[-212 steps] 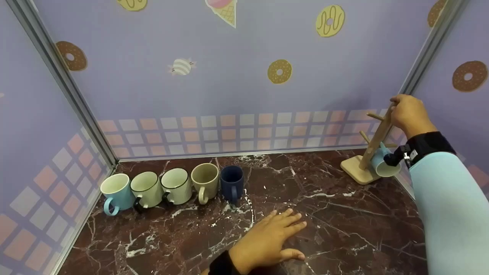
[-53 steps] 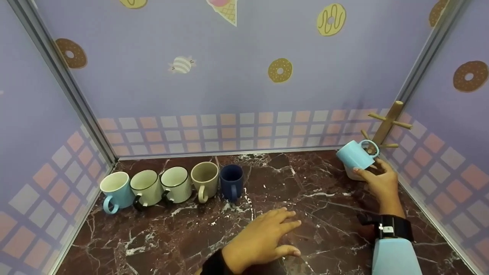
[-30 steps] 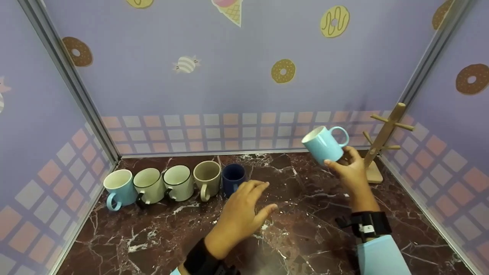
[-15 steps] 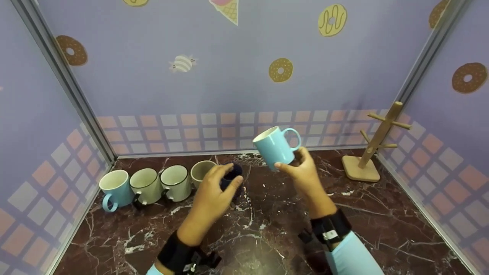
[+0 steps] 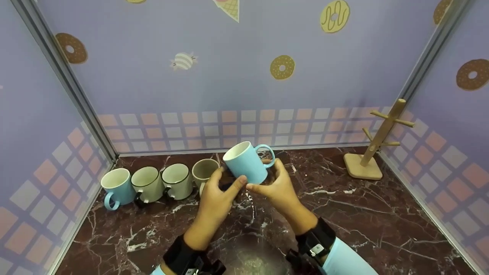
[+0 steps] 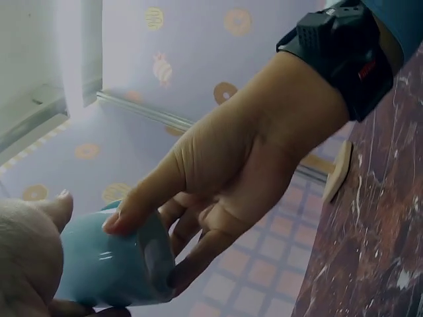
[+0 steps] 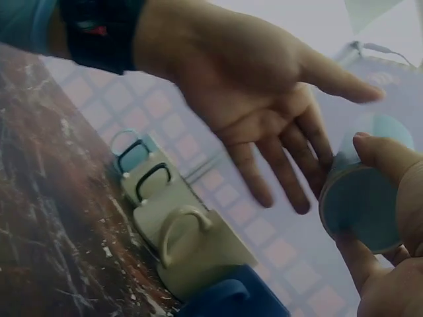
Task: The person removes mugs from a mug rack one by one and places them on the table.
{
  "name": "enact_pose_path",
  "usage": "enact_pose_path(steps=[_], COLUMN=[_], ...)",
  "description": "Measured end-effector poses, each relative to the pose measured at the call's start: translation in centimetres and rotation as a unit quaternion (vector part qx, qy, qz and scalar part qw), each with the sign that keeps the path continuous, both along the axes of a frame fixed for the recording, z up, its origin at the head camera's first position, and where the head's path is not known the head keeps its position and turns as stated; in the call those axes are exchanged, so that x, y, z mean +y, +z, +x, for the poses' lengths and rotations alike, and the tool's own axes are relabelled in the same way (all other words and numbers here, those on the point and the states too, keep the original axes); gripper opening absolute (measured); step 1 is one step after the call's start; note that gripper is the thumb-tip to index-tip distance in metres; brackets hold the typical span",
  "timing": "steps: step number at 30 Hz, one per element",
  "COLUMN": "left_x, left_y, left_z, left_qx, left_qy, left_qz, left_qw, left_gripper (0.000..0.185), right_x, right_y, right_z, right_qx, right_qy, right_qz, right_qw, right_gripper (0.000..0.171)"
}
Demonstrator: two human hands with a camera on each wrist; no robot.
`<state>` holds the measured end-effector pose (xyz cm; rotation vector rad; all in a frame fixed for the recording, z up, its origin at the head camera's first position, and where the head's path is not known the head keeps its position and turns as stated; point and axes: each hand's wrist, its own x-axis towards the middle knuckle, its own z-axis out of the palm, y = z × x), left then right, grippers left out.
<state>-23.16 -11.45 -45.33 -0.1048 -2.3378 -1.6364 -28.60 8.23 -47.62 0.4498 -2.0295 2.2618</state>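
A light blue mug [image 5: 246, 162] is held up tilted above the table, its mouth toward the upper left and its handle toward the upper right. My right hand [image 5: 280, 189] grips it near the base, thumb on the near side and fingers beyond. My left hand [image 5: 216, 194] is at the mug's left side. In the right wrist view, the left hand's fingers [image 7: 284, 172] are extended and spread, the thumb apart, with fingertips close to the mug's wall. Behind the left hand, a dark blue mug [image 7: 238, 297] is mostly hidden in the head view.
A row on the left holds a light blue mug [image 5: 118, 187], two pale mugs with black handles, including the greenish one [image 5: 147, 185], and a beige mug [image 5: 204, 170]. At the back right stands a wooden mug tree [image 5: 365, 166] with several pegs. Patterned walls enclose the marble-look table.
My right hand took the light blue mug from the mug tree and carried it left to the middle. My left hand rose from the table and moved to the mug's side.
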Motion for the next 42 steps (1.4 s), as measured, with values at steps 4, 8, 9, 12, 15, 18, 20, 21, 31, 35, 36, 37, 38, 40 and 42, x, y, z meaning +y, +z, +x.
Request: enact_pose_path(steps=[4,8,9,12,15,18,20,21,31,35,36,37,38,40,42], left_x=[0.7,1.0,1.0,1.0,0.5,-0.1,-0.6,-0.8,-2.1,-2.1,-2.1,-2.0,-1.9,-1.8,-1.6], left_y=[-0.4,-0.9,-0.9,-1.1,-0.9,-0.7,-0.4,-0.3,-0.4,-0.8,-0.9,-1.0,-1.0,-1.2,-1.3], left_z=[0.0,0.1,0.1,0.1,0.1,0.0,-0.2,-0.3,-1.2,-1.2,-1.2,-1.2,-1.2,-1.2,-1.2], left_qx=[0.014,0.024,0.027,0.027,0.029,0.035,0.042,0.045,0.068,0.053,0.05,0.046,0.043,0.042,0.041], left_qy=[0.002,0.008,0.014,0.04,0.045,0.03,0.021,0.016,-0.065,-0.104,-0.111,-0.118,-0.119,-0.117,-0.113], left_qz=[0.049,0.076,0.081,0.079,0.078,0.074,0.064,0.058,0.007,-0.004,-0.009,-0.01,-0.019,-0.036,-0.05], left_qw=[0.9987,0.9968,0.9963,0.9957,0.9955,0.9962,0.9968,0.9972,0.9955,0.9931,0.9926,0.9919,0.9918,0.9916,0.9915], left_gripper=[0.079,0.093,0.094,0.096,0.093,0.091,0.092,0.092,0.098,0.101,0.102,0.103,0.103,0.103,0.104], right_x=[-0.8,-1.4,-1.5,-1.5,-1.0,0.1,0.9,1.3,3.9,4.5,4.6,4.8,4.9,5.1,5.3], right_y=[-0.3,-0.9,-1.0,-1.1,-0.7,0.1,0.8,1.2,4.1,4.5,4.5,4.6,4.6,4.6,4.7], right_z=[0.5,0.8,0.9,1.2,1.4,1.3,1.0,0.9,0.8,0.7,0.7,0.6,0.6,0.5,0.5], right_qx=[0.017,0.032,0.036,0.045,0.057,0.077,0.097,0.108,0.099,0.073,0.069,0.063,0.056,0.041,0.031], right_qy=[-0.003,-0.004,-0.002,0.016,0.032,0.044,0.055,0.06,0.114,0.153,0.158,0.164,0.171,0.179,0.183], right_qz=[0.0,0.01,0.015,0.036,0.085,0.136,0.151,0.154,0.157,0.224,0.241,0.253,0.262,0.268,0.269], right_qw=[1.0,0.999,0.999,0.998,0.994,0.987,0.982,0.98,0.976,0.96,0.955,0.951,0.948,0.946,0.945], right_gripper=[0.088,0.083,0.082,0.083,0.084,0.079,0.07,0.064,0.029,0.029,0.029,0.029,0.028,0.029,0.031])
